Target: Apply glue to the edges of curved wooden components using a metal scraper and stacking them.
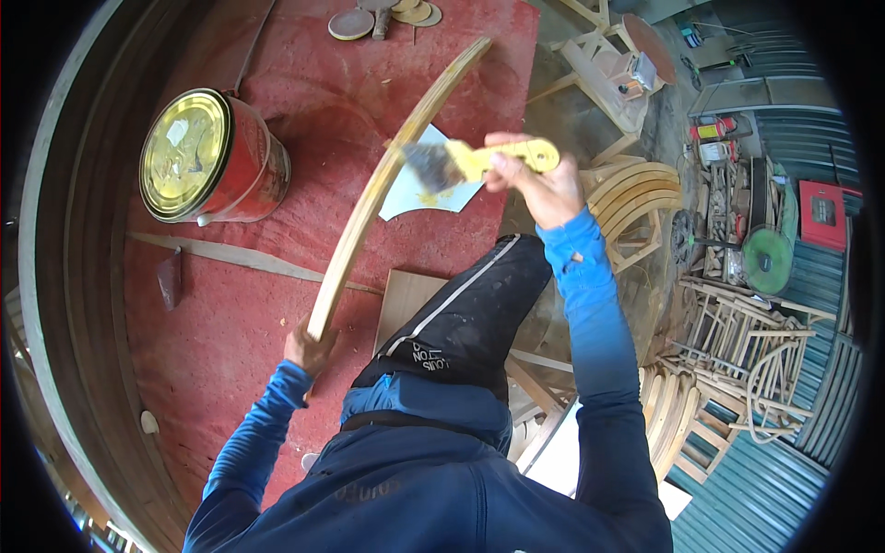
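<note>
Slanting across the red surface is a long, curved strip of pale wood [369, 198]. My left hand [310, 350] is closed around its near end. In my right hand [544, 184] is a putty knife [475, 162] with a yellow handle and a broad, dark, stained blade. Its blade is slightly blurred and lies right beside the upper half of the strip; whether the two touch I cannot tell. Beneath the blade lies a white sheet [433, 198] with a yellowish smear, partly hidden by the strip and the knife.
A red paint bucket [249, 166] with a smeared yellow lid stands at left on the red covering [212, 341]. Round discs [352, 24] lie at the far edge. Curved wooden parts [636, 194], chair frames [747, 355] and a green fan [767, 260] stand at right.
</note>
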A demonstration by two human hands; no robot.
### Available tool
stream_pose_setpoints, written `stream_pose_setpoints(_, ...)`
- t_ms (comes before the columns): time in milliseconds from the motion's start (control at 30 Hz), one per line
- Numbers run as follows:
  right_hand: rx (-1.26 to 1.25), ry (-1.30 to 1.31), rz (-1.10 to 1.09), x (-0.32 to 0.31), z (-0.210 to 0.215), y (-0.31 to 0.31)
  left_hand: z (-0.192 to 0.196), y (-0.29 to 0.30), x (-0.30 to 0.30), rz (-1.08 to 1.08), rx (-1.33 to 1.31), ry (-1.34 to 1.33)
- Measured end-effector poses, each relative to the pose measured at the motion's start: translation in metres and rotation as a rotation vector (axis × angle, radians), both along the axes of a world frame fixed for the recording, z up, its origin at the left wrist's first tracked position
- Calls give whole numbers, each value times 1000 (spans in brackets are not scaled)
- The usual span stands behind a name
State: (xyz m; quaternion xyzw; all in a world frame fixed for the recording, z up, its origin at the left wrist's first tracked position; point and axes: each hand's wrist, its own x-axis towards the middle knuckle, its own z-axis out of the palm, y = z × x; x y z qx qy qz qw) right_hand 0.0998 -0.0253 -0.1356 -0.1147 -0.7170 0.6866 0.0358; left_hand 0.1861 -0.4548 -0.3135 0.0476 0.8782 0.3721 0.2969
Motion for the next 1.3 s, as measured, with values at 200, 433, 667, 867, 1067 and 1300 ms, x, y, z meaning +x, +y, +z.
stream_pose_setpoints(200, -227, -154, 433, 21, -41, -30, 7, -71, 34, 9, -58, -170)
stream_pose_setpoints(433, -452, -76, 38, -29, -81, 35, 22, -65, 36, 1, -198, -159)
stream_pose_setpoints(667, 195, 63, -97, -49, -29, 31, 29, -49, 54, -42, -291, -25)
stream_pose_setpoints(867, 932, 342, 446, 28, 18, -62, 28, -46, 55, -37, -286, -42)
stream_pose_setpoints(1067, 520, 151, 334, 35, 44, -54, 27, -45, 57, -8, -258, 13)
stream_pose_setpoints(1300, 499, 93, 21, 36, 17, -20, 27, -45, 58, -9, -259, 24)
